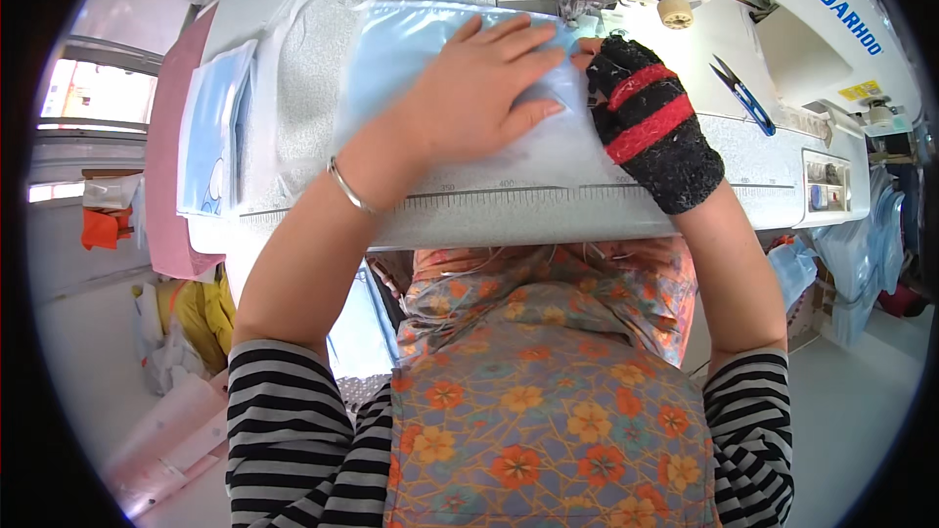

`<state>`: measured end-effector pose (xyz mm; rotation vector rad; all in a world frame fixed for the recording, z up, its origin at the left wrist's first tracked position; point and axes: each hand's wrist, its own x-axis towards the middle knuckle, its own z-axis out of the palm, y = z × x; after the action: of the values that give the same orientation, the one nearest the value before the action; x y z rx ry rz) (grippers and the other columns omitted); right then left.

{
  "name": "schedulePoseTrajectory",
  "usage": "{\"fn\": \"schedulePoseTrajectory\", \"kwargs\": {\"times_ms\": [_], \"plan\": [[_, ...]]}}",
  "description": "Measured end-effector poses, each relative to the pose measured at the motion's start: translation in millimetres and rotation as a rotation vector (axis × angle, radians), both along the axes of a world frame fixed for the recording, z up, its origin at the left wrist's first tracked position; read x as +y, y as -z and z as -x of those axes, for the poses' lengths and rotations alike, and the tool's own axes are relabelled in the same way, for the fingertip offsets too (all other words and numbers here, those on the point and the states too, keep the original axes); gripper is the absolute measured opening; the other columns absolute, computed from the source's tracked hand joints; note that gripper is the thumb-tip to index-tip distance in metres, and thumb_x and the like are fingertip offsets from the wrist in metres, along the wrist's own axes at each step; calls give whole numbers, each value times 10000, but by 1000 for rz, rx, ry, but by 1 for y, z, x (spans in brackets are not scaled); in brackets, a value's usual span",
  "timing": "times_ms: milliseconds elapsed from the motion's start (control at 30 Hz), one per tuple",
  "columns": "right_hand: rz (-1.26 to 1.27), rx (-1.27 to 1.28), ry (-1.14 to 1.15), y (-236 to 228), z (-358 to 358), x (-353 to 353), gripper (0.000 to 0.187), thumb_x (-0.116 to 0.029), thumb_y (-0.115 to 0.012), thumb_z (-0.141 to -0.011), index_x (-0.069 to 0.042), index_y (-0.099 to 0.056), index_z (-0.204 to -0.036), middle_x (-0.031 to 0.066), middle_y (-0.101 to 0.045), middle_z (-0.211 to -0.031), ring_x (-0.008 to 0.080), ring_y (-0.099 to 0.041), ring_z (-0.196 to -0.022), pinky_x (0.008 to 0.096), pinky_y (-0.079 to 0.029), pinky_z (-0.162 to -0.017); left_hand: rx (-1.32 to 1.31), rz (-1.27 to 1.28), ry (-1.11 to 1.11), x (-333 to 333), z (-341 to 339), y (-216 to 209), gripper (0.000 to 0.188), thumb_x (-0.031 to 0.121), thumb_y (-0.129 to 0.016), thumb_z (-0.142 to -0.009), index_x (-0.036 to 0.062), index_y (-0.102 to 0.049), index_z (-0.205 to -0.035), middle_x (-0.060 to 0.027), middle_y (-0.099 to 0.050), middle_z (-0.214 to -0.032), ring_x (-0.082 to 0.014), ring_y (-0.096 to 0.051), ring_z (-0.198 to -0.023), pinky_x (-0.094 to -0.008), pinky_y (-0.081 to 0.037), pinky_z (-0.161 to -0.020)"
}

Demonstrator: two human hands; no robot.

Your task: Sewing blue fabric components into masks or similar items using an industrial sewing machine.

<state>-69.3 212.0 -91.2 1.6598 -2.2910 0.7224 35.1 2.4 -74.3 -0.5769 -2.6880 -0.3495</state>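
Note:
A light blue sheet with a clear plastic layer (391, 51) lies on the sewing machine's bed, its far right corner close to the needle and presser foot (577, 10). My left hand (479, 88) rests flat on the sheet, fingers stretched toward the needle; a silver bangle circles that wrist. At the sheet's right edge is my right hand (641, 117), in a black and red fingerless glove. Its bare fingertips are bent together at the edge, just nearer than the presser foot, and seem to pinch it; the glove hides most of the grip.
Blue-handled thread snips (745, 98) lie on the right of the table. A ruler scale (460, 198) runs along its front. Folded blue pieces (210, 132) rest at the left edge. The machine arm (812, 0) overhangs the right side, beside a small parts tray (827, 186).

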Motion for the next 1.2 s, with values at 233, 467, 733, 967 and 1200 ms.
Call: {"fn": "schedulePoseTrajectory", "kwargs": {"times_ms": [233, 467, 733, 967, 1200], "plan": [[-33, 68, -38, -8, -16, 5, 536, 10, -591, -710, -41, -597, -1243, 155, -583, -1294, 359, -550, -1174, 436, -445, -1039, -9, 64, -137, 10, -12, 3, 386, 286, -626, -907, 86, -589, -1236, -100, -547, -1360, -307, -488, -1308, -591, -386, -1045], [-61, 77, -46, -10, -15, 3, 550, 7, -589, -704, -20, -586, -1252, 173, -579, -1289, 367, -546, -1174, 446, -436, -1038, 37, 31, -164, 15, -7, 1, 352, 228, -650, -883, 73, -601, -1195, -92, -573, -1307, -297, -526, -1262, -545, -423, -1030], [-75, 93, -38, -13, -17, 6, 477, -92, -606, -761, 6, -595, -1228, 184, -607, -1248, 322, -568, -1176, 443, -409, -1069, 78, -2, -103, 16, -5, -1, 291, 79, -628, -780, 31, -652, -1066, -93, -637, -1174, -282, -609, -1139, -486, -470, -1009], [-32, 130, -31, -8, -9, 2, 525, 37, -566, -725, -11, -585, -1247, 180, -592, -1256, 367, -559, -1154, 434, -449, -1019, 110, -54, -83, 8, 15, 1, 306, 24, -578, -759, 36, -674, -1050, -95, -656, -1129, -289, -633, -1072, -446, -495, -967], [3, 176, 4, 0, -3, -7, 425, 30, -557, -777, -27, -611, -1194, 173, -609, -1237, 366, -578, -1130, 448, -464, -1001, 121, -33, -89, -6, 26, 1, 327, 10, -575, -770, 30, -670, -1082, -96, -662, -1156, -294, -631, -1078, -397, -509, -931]]}}
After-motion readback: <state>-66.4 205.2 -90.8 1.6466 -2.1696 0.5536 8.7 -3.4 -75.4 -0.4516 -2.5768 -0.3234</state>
